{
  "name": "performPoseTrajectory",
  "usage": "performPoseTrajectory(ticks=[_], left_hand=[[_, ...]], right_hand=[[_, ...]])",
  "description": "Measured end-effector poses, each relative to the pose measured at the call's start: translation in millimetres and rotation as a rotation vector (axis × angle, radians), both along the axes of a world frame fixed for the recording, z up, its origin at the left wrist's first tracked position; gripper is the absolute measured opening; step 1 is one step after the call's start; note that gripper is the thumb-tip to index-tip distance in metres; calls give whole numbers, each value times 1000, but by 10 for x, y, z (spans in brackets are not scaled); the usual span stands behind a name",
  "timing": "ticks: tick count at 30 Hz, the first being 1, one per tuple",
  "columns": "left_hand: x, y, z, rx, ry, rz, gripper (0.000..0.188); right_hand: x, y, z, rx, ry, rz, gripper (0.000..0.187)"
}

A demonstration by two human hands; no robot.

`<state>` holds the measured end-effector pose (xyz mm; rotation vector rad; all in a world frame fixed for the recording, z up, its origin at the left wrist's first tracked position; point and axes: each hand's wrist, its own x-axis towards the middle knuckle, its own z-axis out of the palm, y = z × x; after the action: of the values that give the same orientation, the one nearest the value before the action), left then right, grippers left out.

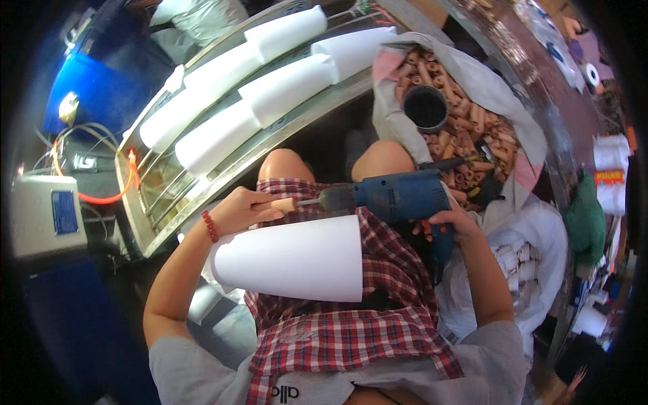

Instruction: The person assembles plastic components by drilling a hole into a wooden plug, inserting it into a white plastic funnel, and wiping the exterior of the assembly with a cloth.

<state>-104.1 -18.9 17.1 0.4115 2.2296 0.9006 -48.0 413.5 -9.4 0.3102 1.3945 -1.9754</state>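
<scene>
My right hand point(457, 214) grips the rear of a blue power drill point(395, 194), which lies level above my lap and points left. At its front, the drill's thin metal bit meets the end of a short tan cylinder point(285, 204). My left hand point(246, 208) holds that cylinder between thumb and fingers; I cannot tell how deep the bit sits in it. Just below, a large white cone-shaped piece point(290, 260) rests across my lap, its wide end to the right. Its narrow end lies near my left wrist, which wears a red bead bracelet.
An open sack point(526, 131) of brown cylinders stands ahead on the right, with a dark round cup point(425, 106) on them. Two rows of white cones point(290, 81) lie on a rack point(158, 233) at the far left. A white bag point(550, 253) with small white pieces sits at my right.
</scene>
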Motion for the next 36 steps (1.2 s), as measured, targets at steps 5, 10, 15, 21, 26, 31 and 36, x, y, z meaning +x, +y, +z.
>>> performPoseTrajectory(ticks=[5,10,15,21,26,31,36], left_hand=[[9,54,57,-2,-38,55,32],[3,65,103,-1,-49,48,33],[33,62,133,31,-24,56,32],[4,30,114,-49,-20,-9,35],[2,35,123,36,-17,7,35],[-28,35,150,2,-8,-24,36],[-58,78,201,-23,-49,-63,37]], right_hand=[[29,92,-100,373,133,39,80],[61,-94,249,623,257,83,103],[57,-189,339,592,210,41,107],[58,-101,51,915,552,145,101],[96,46,-80,360,142,-33,85],[52,60,-26,24,-125,-54,69],[-2,98,-49,-105,-234,18,63]])
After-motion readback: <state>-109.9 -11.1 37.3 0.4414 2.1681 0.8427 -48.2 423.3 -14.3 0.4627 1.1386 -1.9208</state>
